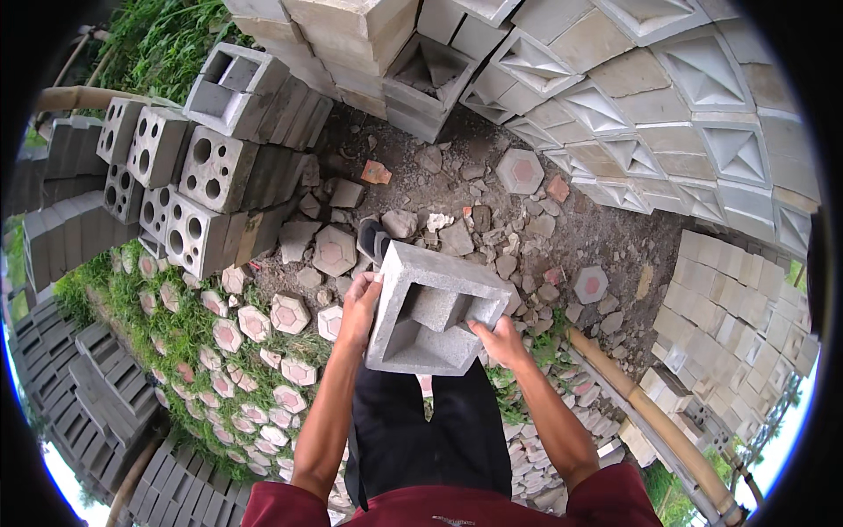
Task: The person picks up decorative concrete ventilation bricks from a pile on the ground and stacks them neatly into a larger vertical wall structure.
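Observation:
A grey concrete ventilation block [397,274], square with a deep recess and slanted inner faces, is held in front of my thighs. My left hand [361,303] grips its left side, fingers wrapped round the edge. On the right side, my right hand [499,341] has its thumb over the rim inside the recess and its other fingers mostly hidden behind. The block is slightly tilted, its recessed face toward me. One dark shoe [372,239] shows just beyond its upper left corner.
Blocks with round holes [204,164] are stacked at left. A wall of patterned pale blocks [632,97] rises at upper right. Broken rubble [457,237] covers the ground ahead. Hexagonal pavers [255,324] lie in grass at left; a bamboo pole [650,408] runs along the right.

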The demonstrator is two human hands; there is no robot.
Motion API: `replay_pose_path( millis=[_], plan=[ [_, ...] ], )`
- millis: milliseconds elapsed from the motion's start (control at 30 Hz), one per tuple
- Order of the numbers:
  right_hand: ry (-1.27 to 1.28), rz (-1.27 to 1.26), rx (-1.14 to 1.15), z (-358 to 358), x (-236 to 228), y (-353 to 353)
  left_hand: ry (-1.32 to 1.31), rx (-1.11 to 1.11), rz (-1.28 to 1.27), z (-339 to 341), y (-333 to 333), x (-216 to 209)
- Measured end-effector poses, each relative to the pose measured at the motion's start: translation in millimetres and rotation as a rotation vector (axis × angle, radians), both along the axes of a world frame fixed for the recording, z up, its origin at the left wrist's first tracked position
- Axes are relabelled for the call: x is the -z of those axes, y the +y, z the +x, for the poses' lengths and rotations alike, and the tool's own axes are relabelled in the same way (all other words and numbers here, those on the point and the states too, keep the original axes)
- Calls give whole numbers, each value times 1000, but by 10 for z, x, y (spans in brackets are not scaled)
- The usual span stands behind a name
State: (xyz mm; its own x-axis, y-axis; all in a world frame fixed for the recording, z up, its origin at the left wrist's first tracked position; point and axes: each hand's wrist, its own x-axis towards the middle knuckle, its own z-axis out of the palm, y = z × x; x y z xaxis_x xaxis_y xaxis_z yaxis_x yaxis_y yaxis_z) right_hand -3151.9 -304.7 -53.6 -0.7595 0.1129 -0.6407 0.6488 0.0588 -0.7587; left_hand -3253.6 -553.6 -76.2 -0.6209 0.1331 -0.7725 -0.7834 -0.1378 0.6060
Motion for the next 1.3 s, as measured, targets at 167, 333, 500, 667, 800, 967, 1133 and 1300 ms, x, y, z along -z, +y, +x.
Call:
replay_pose_path(
  millis=[167, 333, 500, 667, 800, 967, 1133, 1300],
  plan=[
    [-87, -52, 152, -541, 188, -89, 25, 71, 66, -916, 40, 113],
    [-200, -213, 213, -1328, 83, -109, 82, 147, 14, -1685, 53, 148],
    [-337, -115, 183, -2058, 50, -41, 72, 99, 17, -2239, 101, 289],
    [-234, -188, 117, -2416, 360, 141, 88, 101, -18, -2648, 242, 517],
    [-308, -265, 193, -2759, 692, 329, 77, 98, -2, -3024, 388, 721],
    [-255, -201, 143, -3325, 932, 615, 41, 12, 78, -3494, 407, 1046],
    [-230, -198, 58, -3995, 1079, 916, -280, -774, 342, -2974, 369, 1739],
    [-190, -134, 72, -4359, 1380, 1186, -256, -1045, 532, -3510, 1484, 1696]
  ],
)
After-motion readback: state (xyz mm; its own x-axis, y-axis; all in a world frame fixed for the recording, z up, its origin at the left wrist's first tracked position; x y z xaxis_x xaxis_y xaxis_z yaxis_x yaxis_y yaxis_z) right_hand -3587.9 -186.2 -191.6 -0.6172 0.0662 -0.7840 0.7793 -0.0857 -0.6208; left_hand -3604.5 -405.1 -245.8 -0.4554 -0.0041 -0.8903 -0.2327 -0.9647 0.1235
